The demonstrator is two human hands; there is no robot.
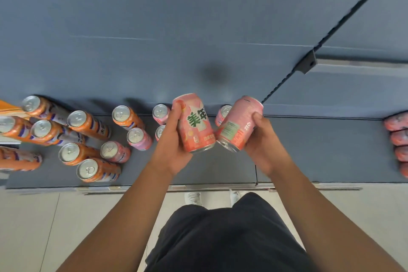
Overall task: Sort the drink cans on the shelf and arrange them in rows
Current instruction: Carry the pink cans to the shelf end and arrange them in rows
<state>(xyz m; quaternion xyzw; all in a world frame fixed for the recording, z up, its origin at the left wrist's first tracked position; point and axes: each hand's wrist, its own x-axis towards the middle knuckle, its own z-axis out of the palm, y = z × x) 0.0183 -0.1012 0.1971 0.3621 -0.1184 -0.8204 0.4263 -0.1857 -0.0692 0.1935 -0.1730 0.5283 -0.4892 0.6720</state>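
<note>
My left hand [171, 146] grips a pink can with green lettering [195, 122], lifted above the grey shelf [309, 150] and tilted. My right hand [263, 146] grips a second pink can [238, 125], tilted left so its base nearly touches the first. Behind my hands stand short pink cans [160, 113], [223, 113]; another [160, 132] is partly hidden by my left hand. Two more pink cans [138, 138], [114, 151] stand further left. Tall orange cans [88, 125], [127, 118], [97, 170] stand scattered on the shelf's left part.
A column of pink cans [398, 139] stands at the right edge of the shelf. A black slotted upright [309, 64] runs up the blue back panel. The shelf's front rail [198, 187] lies above pale floor tiles and my shoes [193, 197].
</note>
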